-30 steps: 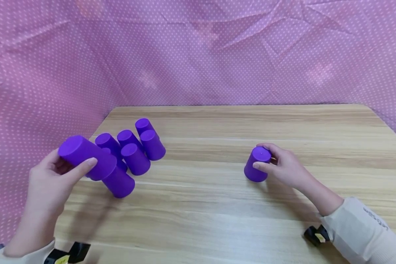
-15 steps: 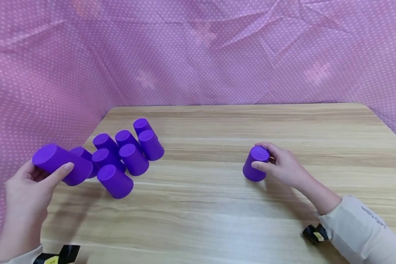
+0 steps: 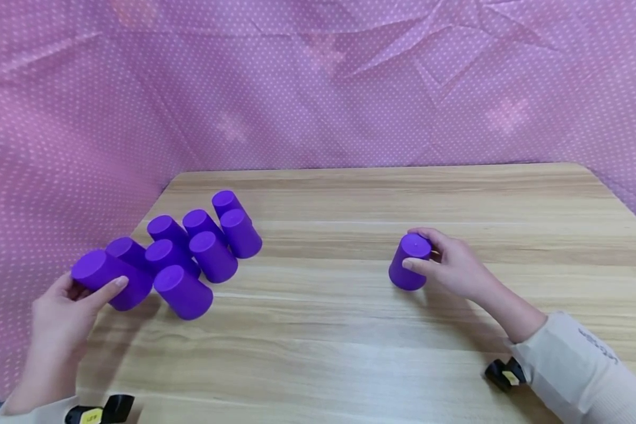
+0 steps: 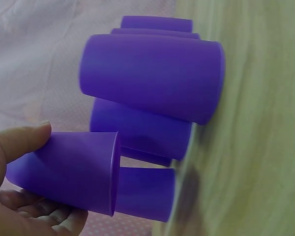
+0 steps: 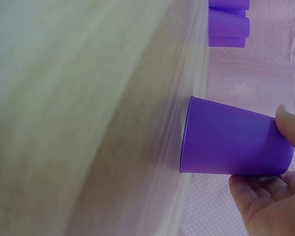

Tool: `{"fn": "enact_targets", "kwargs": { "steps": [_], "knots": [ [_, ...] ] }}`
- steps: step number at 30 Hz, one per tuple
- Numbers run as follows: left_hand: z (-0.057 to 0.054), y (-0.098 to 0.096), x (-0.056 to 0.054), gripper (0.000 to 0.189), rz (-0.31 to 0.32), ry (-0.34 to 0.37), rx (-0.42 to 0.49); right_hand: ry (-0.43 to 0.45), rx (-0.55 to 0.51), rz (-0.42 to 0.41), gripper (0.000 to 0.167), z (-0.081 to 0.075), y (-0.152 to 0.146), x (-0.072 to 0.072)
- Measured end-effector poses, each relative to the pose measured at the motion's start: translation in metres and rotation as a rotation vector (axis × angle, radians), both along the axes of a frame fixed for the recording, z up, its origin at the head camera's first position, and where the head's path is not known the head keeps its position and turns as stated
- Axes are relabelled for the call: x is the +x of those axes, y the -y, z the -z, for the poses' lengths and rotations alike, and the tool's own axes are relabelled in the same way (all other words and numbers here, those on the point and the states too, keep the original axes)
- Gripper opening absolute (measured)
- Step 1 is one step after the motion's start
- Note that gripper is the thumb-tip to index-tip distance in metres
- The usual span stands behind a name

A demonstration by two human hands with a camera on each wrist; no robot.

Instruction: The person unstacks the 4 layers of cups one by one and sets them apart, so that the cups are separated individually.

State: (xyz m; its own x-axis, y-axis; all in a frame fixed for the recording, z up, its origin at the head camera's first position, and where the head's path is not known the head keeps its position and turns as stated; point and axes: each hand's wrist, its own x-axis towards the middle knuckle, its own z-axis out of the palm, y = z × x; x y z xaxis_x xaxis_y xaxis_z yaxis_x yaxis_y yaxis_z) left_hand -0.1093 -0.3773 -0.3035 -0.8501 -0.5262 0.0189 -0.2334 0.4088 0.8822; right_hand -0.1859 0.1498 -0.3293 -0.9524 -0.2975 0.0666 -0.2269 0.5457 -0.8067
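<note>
At the left of the head view, my left hand (image 3: 63, 324) grips an upside-down purple cup (image 3: 132, 290), thumb on the near side and fingers beneath. In the left wrist view the rim of this held cup (image 4: 83, 169) stands off the table, overlapping another cup behind it. Several more purple cups (image 3: 184, 294) stand mouth down in a slanting cluster just right of it. Across the table, my right hand (image 3: 461, 274) holds a single upside-down purple cup (image 3: 401, 275) near its base. The right wrist view shows that cup's rim (image 5: 187, 135) at the tabletop.
A light wood table (image 3: 318, 341) spreads between the hands. Pink dotted cloth (image 3: 318, 88) hangs behind it and along the left side. Black wrist cameras (image 3: 503, 375) sit by both cuffs.
My left hand has carried its cup left from over the cluster's near cups, then lower and slightly back right. My right hand stays on its cup.
</note>
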Motion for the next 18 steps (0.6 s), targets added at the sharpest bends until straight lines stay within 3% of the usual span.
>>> {"fn": "enact_targets", "kwargs": {
  "steps": [7,18],
  "knots": [
    [0.015,0.005,-0.004,0.081,0.009,0.161,-0.094,-0.007,-0.005,0.000,0.053,0.001,0.000,0.000],
    [0.030,0.009,-0.006,0.078,0.095,0.160,-0.108,-0.010,-0.013,-0.006,0.051,0.001,0.000,0.000]
  ]
}}
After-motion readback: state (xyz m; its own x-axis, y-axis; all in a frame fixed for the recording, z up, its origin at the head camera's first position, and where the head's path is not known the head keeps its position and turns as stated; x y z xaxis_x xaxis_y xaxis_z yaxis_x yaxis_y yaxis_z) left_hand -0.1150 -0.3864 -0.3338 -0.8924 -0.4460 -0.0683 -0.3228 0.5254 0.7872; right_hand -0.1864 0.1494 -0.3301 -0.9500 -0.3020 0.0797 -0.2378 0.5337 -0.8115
